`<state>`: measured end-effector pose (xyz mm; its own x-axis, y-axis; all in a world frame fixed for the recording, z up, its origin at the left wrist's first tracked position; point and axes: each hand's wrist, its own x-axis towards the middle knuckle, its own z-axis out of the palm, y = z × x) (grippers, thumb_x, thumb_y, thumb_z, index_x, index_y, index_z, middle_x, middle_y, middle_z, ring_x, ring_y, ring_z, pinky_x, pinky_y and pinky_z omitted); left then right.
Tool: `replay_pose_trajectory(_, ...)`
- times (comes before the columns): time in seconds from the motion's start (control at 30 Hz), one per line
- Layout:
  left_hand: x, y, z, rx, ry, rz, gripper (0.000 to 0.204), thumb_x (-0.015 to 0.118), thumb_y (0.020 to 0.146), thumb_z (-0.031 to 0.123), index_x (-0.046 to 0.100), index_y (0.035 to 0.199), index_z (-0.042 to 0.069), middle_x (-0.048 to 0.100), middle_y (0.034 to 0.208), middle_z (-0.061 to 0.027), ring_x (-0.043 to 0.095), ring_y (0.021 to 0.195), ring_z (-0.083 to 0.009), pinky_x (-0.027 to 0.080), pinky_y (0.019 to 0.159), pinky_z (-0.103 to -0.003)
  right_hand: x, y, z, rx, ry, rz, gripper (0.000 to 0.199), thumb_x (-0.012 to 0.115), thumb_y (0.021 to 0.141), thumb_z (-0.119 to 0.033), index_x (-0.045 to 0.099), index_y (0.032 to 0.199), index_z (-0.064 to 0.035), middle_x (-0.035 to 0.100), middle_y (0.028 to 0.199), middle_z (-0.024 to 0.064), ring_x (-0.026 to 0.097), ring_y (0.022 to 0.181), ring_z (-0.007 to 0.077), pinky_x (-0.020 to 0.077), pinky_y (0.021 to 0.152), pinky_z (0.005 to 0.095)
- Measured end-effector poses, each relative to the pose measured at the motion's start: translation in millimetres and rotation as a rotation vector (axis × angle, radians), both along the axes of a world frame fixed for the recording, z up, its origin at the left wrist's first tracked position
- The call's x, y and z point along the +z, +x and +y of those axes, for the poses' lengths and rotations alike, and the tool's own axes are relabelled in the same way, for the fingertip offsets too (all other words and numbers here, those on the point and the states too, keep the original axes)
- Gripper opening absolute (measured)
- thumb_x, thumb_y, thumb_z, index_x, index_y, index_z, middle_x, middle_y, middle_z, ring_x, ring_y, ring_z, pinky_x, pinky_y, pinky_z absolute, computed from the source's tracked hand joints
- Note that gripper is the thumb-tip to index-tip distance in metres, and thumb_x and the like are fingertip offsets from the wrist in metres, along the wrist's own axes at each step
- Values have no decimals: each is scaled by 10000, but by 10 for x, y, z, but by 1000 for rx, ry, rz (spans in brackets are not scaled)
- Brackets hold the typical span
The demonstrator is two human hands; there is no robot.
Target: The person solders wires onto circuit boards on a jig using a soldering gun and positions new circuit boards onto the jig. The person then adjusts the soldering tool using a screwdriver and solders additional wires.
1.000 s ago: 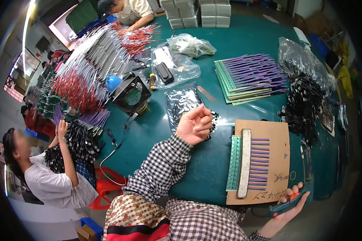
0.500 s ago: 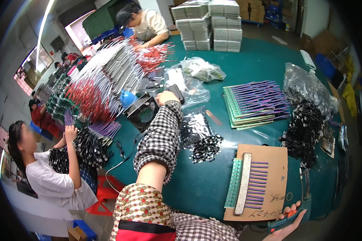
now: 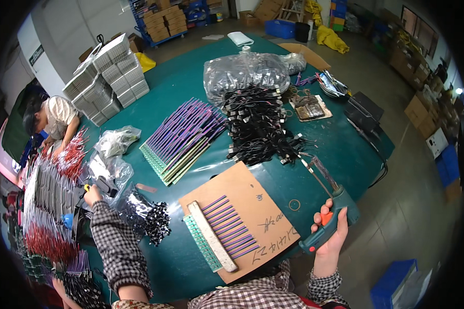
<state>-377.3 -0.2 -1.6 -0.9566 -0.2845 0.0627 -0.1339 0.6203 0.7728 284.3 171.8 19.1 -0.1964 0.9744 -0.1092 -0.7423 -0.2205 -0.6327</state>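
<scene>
A: What's nearest the person?

B: The right hand (image 3: 331, 230), fingers wrapped tight around the grip of a teal pistol-shaped soldering gun (image 3: 329, 216) with an orange trigger; its metal tip points away over the green table (image 3: 340, 149).

A: And beside it?

B: A brown cardboard sheet (image 3: 252, 206) carrying 1 row of purple wires (image 3: 231, 225) on a green strip, with a pale flat bar (image 3: 212, 236) laid across them.

A: The left hand?

B: The left hand (image 3: 92, 194), at the end of a checked sleeve, reaches out to the left and closes on a small yellow-tipped object (too small to tell what), just beside clear plastic bags (image 3: 111, 167) and a clump of black connectors (image 3: 157, 222).

A: Further off?

B: Stacked boards of purple wires (image 3: 183, 138), a heap of black cables (image 3: 258, 129), then a big clear bag (image 3: 245, 74). At the far left another person (image 3: 54, 119) bends over red-tipped wires (image 3: 69, 157).
</scene>
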Motion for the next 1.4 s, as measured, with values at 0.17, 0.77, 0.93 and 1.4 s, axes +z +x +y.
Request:
replay_pose_trajectory(0.17,664,1722,256,-486,1233,78,219,576,936,288,574,848,87,555,721,3,539,621,-81,447,540,-198,64,-33,88,-62,39,32,478,554,898,-520,497,1106,-93,558,935,14,597,850,167,549,723,341)
replay_pose_trajectory(0.77,637,5428,1933,-2285,174,-243,327,686,862,289,626,1070,43,450,1119,-142,432,1082,-265,346,946,-346,-42,227,580,36,189,-39,591,483,924,-551,505,1228,-45,571,1153,61,543,1086,154,414,981,335)
replay_pose_trajectory(0.93,723,5736,1959,-2198,149,58,267,698,841,225,634,962,-4,487,1052,-169,474,993,-274,394,877,-338,-59,458,273,-31,-204,-29,492,419,955,-546,543,1164,-118,594,1084,-25,557,967,61,441,794,246)
replay_pose_trajectory(1.4,785,6047,2323,-2113,88,659,302,809,646,155,534,699,41,498,917,-229,525,875,-409,444,756,-450,-60,982,314,-463,102,-474,288,430,1017,-229,555,1064,27,649,832,101,641,759,141,496,696,255)
